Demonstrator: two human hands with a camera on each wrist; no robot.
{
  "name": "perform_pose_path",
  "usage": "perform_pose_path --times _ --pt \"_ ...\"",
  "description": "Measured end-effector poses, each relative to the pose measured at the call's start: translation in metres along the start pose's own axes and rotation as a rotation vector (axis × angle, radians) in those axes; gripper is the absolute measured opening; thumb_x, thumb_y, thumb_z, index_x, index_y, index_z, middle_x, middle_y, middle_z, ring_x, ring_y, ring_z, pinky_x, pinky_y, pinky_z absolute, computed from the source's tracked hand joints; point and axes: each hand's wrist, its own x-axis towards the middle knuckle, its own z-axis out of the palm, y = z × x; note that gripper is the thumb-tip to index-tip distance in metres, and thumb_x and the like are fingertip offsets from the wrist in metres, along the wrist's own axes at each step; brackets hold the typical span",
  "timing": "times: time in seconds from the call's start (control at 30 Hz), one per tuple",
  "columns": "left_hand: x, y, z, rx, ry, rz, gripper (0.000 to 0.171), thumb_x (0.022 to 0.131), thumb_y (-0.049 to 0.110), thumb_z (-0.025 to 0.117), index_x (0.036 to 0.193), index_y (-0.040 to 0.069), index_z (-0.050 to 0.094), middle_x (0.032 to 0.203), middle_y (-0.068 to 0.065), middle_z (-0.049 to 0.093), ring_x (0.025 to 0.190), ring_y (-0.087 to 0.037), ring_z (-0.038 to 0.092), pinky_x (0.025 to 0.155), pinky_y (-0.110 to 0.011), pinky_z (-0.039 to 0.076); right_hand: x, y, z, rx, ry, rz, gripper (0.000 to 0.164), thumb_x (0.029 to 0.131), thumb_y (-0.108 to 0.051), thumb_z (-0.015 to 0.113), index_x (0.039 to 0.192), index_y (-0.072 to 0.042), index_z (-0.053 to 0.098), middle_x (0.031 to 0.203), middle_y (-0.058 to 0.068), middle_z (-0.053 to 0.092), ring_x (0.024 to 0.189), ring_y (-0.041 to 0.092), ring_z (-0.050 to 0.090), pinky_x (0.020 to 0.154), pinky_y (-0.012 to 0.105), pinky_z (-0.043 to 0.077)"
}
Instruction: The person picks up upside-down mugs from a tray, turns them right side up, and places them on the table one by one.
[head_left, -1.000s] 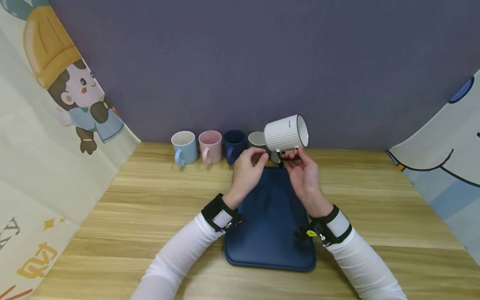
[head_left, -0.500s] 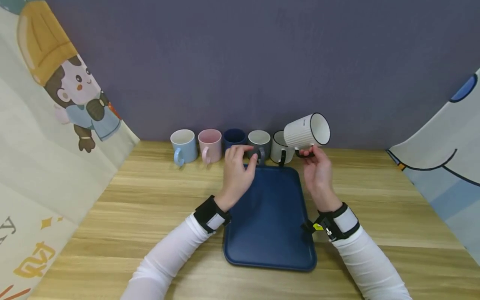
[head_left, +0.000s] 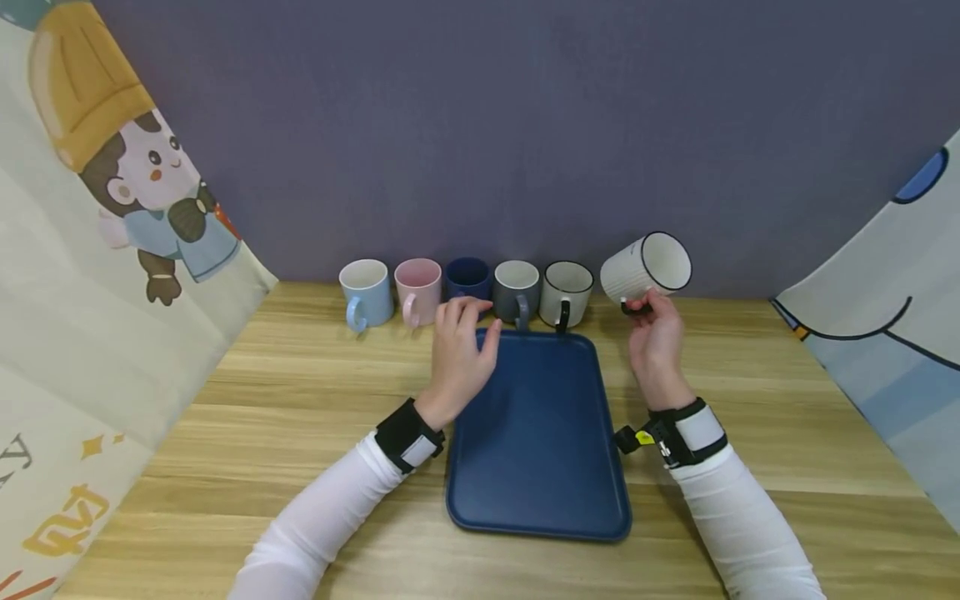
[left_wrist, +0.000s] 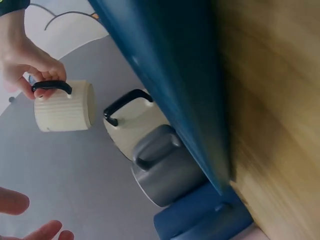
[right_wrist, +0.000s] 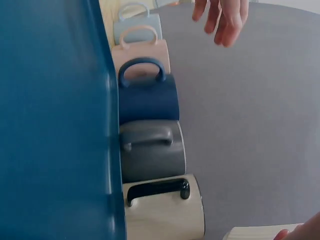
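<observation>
My right hand grips the black handle of a white ribbed mug, which tilts with its dark-rimmed mouth toward the right. In the left wrist view the same ribbed mug hangs off the table, fingers curled round its handle. My left hand hovers over the far left corner of the navy tray, fingers bent and holding nothing. Behind the tray stand a dark blue mug, a grey mug and a white mug with a black handle, all upright.
A light blue mug and a pink mug continue the row to the left. A dark grey-purple panel rises right behind the mugs. Printed cloths border the wooden table at both sides.
The right hand has carried the ribbed mug rightward, away from the row, turning its mouth more toward the camera. My left hand has drawn back leftward, and the white mug behind has come into view.
</observation>
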Motion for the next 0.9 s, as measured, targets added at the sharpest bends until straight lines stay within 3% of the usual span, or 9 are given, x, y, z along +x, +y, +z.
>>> perform_pose_path --times 0.23,0.57,0.8,0.9 --pt "-0.005 -0.007 -0.004 0.048 -0.004 0.031 0.024 0.087 0.017 0.064 0.106 0.002 0.064 0.107 -0.014 0.057 0.100 -0.031 0.048 0.089 -0.041 0.039 0.009 0.001 -0.006 -0.093 0.028 -0.055 0.029 0.099 -0.004 0.040 0.071 -0.003 0.045 0.063 0.005 0.048 0.064 0.018 0.049 0.074 0.023 0.041" --pt "-0.009 -0.015 -0.011 0.102 -0.013 0.033 0.026 0.088 0.019 0.064 0.107 0.003 0.064 0.111 -0.015 0.058 0.103 -0.032 0.048 0.087 -0.042 0.038 0.019 0.004 -0.017 -0.179 0.058 -0.067 0.028 0.099 -0.004 0.041 0.072 -0.005 0.048 0.060 0.003 0.051 0.061 0.015 0.050 0.069 0.021 0.042" --pt "-0.009 -0.019 -0.021 0.130 -0.001 0.055 0.025 0.087 0.017 0.065 0.105 0.000 0.064 0.109 -0.016 0.059 0.103 -0.034 0.049 0.108 -0.049 0.025 0.026 0.008 -0.023 -0.252 0.085 -0.088 0.028 0.098 -0.003 0.043 0.072 -0.005 0.050 0.061 0.003 0.050 0.061 0.015 0.049 0.067 0.021 0.041" --pt "-0.009 -0.022 -0.025 0.150 0.010 0.062 0.025 0.084 0.015 0.068 0.104 0.000 0.065 0.107 -0.016 0.060 0.101 -0.035 0.050 0.106 -0.049 0.029 0.029 0.009 -0.027 -0.285 0.087 -0.088 0.030 0.098 -0.002 0.044 0.069 -0.005 0.050 0.060 0.002 0.051 0.061 0.015 0.050 0.068 0.022 0.041"
